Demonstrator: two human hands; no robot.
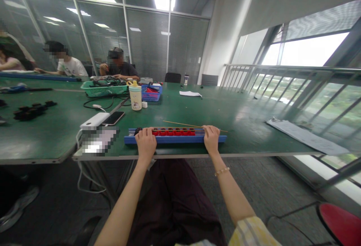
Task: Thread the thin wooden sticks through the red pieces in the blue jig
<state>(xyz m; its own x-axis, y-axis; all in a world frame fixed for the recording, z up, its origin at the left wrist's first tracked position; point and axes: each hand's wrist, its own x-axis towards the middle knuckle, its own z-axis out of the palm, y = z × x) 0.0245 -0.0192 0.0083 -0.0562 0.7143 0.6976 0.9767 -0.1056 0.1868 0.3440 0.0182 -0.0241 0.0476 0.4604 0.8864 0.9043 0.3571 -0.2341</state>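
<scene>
A long blue rail lies crosswise near the front edge of the table, with a row of red pieces with dark tops set along it. My left hand is closed over the rail's left part, its fingers curled beside a small black piece. Over the right part, my right hand is closed too, fingertips at the far edge. A thin yellowish stick slants behind the rail and passes by the right fingers, its end showing beyond them. My fingertips are partly hidden.
Left of the rail lie a phone, a white power bank and cables. Farther back stand a cup, a green basket and a blue basket. A clipboard lies at right. Other people sit across at left.
</scene>
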